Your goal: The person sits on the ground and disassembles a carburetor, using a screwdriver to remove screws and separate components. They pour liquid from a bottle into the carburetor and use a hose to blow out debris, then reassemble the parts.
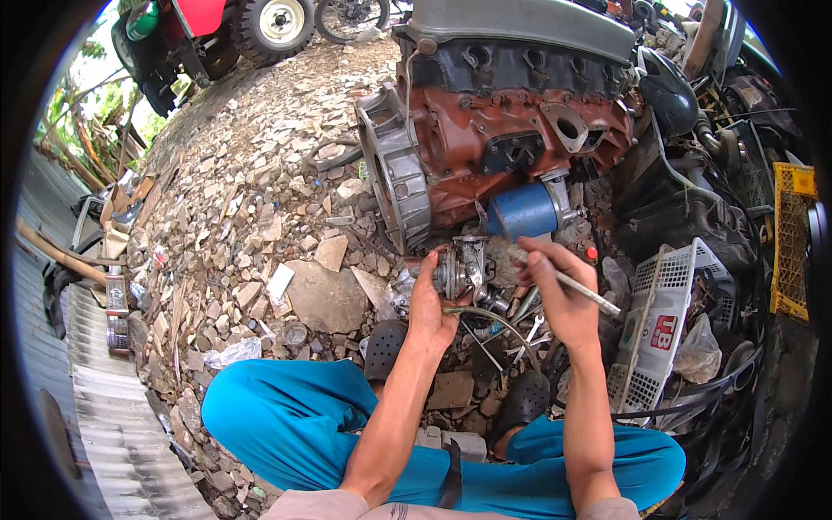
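My left hand (pixel 432 312) grips a silvery metal engine component (pixel 464 269) with a flange and a hose (pixel 511 329) beneath it. In my right hand (pixel 563 290) is a brush with a pale handle (pixel 589 293), its bushy, dirty bristles (pixel 503 260) against or just beside the component. Just beyond stands a large rust-red engine block (pixel 459 130) with a silver housing (pixel 390 178) at its left end and a blue cylinder (pixel 516 212) on its lower side. Several wrenches (pixel 530 338) and other metal tools lie below my hands.
Broken stone and tile (pixel 243 199) cover the ground. A white plastic basket (pixel 641 329) and yellow crate (pixel 784 243) are at the right, among piled dark parts (pixel 711 173). Corrugated sheets (pixel 104 399) line the left. A red vehicle (pixel 195 17) stands at the back.
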Demonstrator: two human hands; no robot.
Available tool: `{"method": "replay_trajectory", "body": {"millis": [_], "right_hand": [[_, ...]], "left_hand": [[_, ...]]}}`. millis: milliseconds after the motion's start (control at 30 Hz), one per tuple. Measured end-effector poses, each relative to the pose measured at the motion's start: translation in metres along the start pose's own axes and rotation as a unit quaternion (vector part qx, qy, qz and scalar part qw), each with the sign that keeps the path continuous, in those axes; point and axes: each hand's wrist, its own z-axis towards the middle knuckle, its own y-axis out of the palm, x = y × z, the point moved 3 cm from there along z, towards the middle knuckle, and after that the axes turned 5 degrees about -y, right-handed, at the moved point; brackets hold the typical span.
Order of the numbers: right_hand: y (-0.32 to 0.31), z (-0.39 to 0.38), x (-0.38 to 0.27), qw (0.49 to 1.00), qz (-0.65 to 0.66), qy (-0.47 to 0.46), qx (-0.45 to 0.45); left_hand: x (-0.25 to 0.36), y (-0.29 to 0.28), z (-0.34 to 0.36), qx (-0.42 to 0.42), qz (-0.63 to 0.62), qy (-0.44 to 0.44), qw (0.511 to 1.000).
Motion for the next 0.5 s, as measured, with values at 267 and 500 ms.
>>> {"method": "replay_trajectory", "body": {"millis": [267, 500], "right_hand": [[0.027, -0.003, 0.004, 0.965, -0.176, -0.182, -0.06], [0.035, -0.005, 0.019, 0.972, -0.178, -0.144, -0.05]], "left_hand": [[-0.005, 0.001, 0.0, 0.038, 0.047, 0.017, 0.998], [-0.002, -0.005, 0.003, 0.02, 0.088, 0.055, 0.994]]}}
